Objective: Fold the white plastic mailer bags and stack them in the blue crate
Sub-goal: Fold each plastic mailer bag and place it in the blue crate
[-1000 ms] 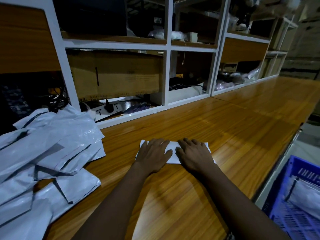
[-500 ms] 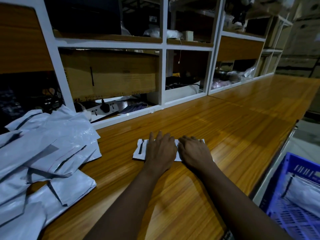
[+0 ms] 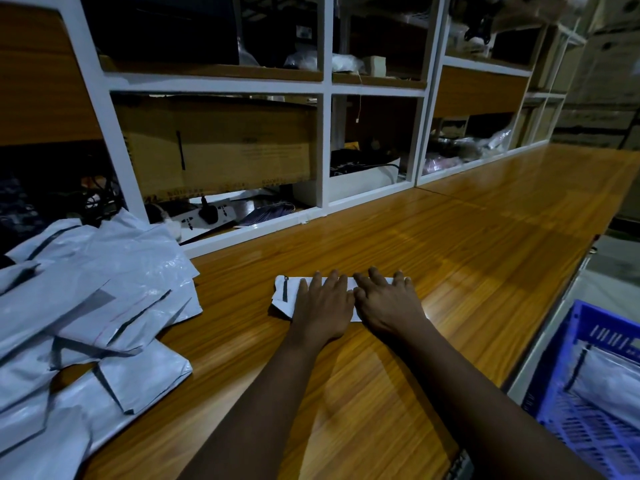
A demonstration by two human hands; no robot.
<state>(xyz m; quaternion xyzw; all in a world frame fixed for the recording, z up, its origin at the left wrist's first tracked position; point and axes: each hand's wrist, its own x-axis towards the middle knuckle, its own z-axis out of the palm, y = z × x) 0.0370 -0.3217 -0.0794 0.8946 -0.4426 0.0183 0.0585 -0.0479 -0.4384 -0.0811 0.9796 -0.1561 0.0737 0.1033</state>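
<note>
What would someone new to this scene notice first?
Dead centre, the left hand and right hand press flat, side by side, on a folded bag on the table. A loose pile of white bags sprawls over the table's left end. A blue crate sits low at the right, beyond the table's edge.

The folded mailer (image 3: 282, 296) lies on the table (image 3: 467, 254), with the left hand (image 3: 322, 306) and right hand (image 3: 388, 303) flat on it, side by side. On the same table, well to the left of it, lies a pile of mailer bags (image 3: 86, 306). Behind it stands the shelf unit (image 3: 325, 133), whose compartment behind-left holds a cardboard box (image 3: 221, 147) above a power strip (image 3: 204, 216). To its right and nearer, beyond the table's edge, sits the crate (image 3: 561, 368) with a bag (image 3: 609, 382) inside.
</note>
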